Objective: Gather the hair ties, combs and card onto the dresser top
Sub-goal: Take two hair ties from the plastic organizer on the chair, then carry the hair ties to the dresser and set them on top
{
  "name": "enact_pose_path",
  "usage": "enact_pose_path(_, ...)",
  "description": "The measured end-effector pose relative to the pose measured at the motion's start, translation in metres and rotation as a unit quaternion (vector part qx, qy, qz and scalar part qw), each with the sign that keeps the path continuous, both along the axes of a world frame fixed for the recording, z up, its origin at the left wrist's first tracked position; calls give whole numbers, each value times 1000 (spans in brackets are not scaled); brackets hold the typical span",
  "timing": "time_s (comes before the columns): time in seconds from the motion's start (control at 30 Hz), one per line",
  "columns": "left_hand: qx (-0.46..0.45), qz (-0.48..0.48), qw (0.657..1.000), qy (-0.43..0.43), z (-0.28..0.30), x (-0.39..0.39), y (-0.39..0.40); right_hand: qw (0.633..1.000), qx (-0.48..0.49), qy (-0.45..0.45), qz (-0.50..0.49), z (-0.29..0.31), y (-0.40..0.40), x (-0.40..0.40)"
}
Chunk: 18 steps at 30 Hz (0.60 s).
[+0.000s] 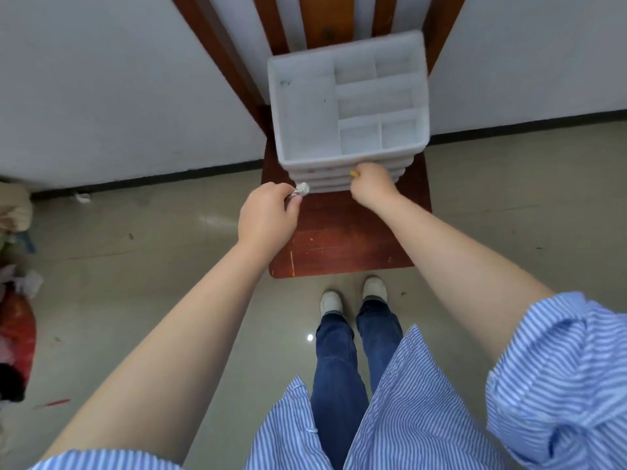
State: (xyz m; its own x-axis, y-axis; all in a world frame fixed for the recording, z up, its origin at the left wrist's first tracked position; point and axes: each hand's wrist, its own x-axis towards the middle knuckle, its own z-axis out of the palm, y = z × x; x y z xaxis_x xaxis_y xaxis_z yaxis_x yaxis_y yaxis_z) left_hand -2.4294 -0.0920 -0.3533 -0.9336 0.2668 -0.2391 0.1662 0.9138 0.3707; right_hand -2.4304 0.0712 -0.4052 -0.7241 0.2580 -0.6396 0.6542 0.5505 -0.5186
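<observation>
A white plastic drawer organiser stands on a red-brown wooden chair seat; its top tray is split into several compartments, all bare. My left hand is closed on a small pale grey scrunched hair tie at the organiser's lower left corner. My right hand is closed against the organiser's front drawers, with a small yellow item showing at its fingertips. What that yellow item is I cannot tell. No combs or card are visible.
The chair back rises against a white wall. A pile of red and white bags and cloth lies on the floor at the left edge. My feet in white shoes stand just before the chair.
</observation>
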Motion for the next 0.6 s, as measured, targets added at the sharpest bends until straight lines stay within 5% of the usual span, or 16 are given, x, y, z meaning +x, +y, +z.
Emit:
enact_pose_path(0.13, -31, -120, 992, 5, 25, -11, 46, 993, 81, 66, 50, 45, 29, 38)
enact_pose_path(0.33, -12, -331, 943, 44, 83, 6, 142, 950, 308, 43, 42, 135, 108, 100)
enact_pose_path(0.43, 22, -443, 893, 73, 121, 29, 189, 919, 393, 33, -16, 186, 136, 149)
enact_pose_path(0.6, 81, -631, 763, 117, 191, 121, 252, 853, 485, -24, -192, 257, 130, 277)
